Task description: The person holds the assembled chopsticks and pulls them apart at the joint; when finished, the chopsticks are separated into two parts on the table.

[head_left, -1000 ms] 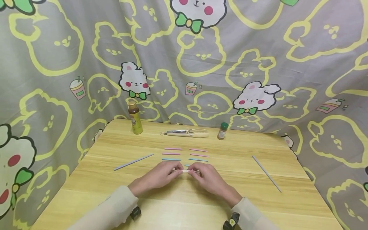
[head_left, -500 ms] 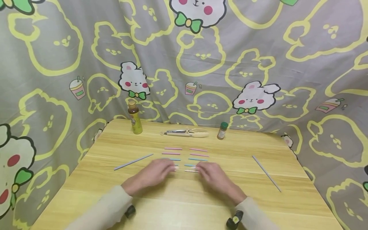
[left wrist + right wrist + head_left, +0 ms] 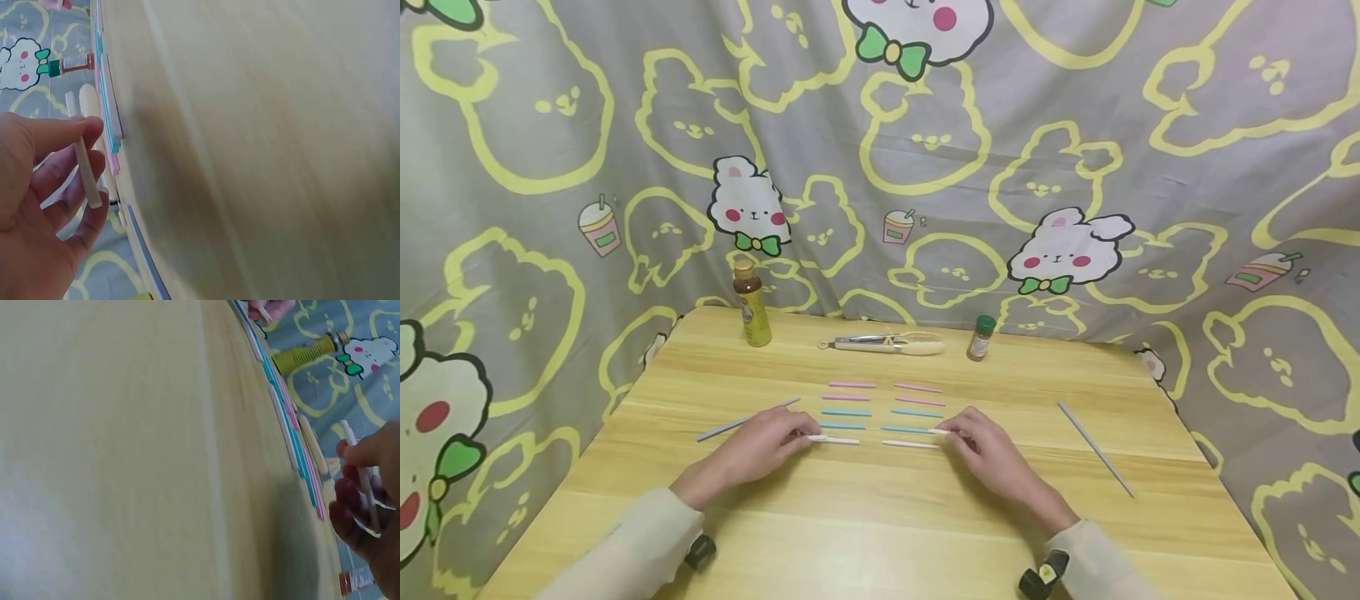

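My left hand [image 3: 763, 443] pinches a short white stick [image 3: 88, 178] between thumb and fingers, raised near the left row of sticks. Likewise my right hand [image 3: 996, 454] pinches another short white stick [image 3: 349, 432], its tip overlapping the right row in the head view. Two columns of short sticks lie between the hands. From back to front, the left column has pink sticks [image 3: 852, 385], blue sticks [image 3: 846, 412] and a white stick [image 3: 844, 442]. The right column matches, with pink sticks [image 3: 917, 388], blue sticks [image 3: 917, 413] and a white stick [image 3: 910, 444].
A long bluish-purple stick [image 3: 722, 431] lies left of the left hand, and another [image 3: 1097, 451] lies to the right. Along the table's back stand a yellow-labelled bottle [image 3: 756, 317] and a green-capped jar [image 3: 981, 337], with tongs [image 3: 880, 343] between them. A patterned curtain [image 3: 820, 100] hangs behind.
The hands were together in the middle at a white stick, then parted left and right. Each now holds a short white stick, and white sticks show on the table between them.
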A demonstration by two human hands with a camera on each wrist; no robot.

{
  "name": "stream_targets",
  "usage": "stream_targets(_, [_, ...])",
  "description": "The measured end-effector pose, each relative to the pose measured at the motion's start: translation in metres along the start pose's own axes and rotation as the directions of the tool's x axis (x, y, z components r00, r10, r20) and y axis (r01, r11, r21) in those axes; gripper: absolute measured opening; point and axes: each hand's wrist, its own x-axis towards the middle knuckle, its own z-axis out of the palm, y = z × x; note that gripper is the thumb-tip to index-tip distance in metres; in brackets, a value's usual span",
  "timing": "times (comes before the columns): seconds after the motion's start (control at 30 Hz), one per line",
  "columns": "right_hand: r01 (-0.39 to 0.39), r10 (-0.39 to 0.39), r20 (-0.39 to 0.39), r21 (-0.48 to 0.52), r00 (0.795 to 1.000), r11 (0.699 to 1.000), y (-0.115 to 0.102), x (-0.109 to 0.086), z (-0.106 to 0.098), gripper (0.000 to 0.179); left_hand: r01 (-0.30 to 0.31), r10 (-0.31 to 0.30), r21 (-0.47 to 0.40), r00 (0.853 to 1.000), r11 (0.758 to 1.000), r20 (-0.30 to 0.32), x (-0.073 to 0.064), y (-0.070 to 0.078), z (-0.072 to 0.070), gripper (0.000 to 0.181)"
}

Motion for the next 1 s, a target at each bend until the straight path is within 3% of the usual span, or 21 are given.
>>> stream_targets(0.3, [-0.003,0.004,0.098,-0.009,0.995,1.000,-0.026,0.001,0.028,0.006,-0.036,0.037,-0.012,0.998,0.999,0.051,0.007,0.017,0.013,0.011])
stream_targets(0.6, [0.058,-0.040,0.115,-0.155,0.993,0.986,-0.041,0.010,0.052,0.007,-0.063,0.059,0.038,0.994,0.997,0.096,0.017,0.025,0.022,0.010])
stream_targets(0.83, [0.085,-0.060,0.115,-0.225,0.991,0.971,-0.041,0.015,0.059,0.004,-0.084,0.074,0.098,0.993,0.992,0.096,0.021,0.028,0.026,0.009])
stream_targets(1.0, [0.086,-0.065,0.103,-0.217,0.993,0.972,-0.040,0.011,0.056,0.004,-0.087,0.076,0.115,0.993,0.990,0.094,0.023,0.028,0.029,0.008])
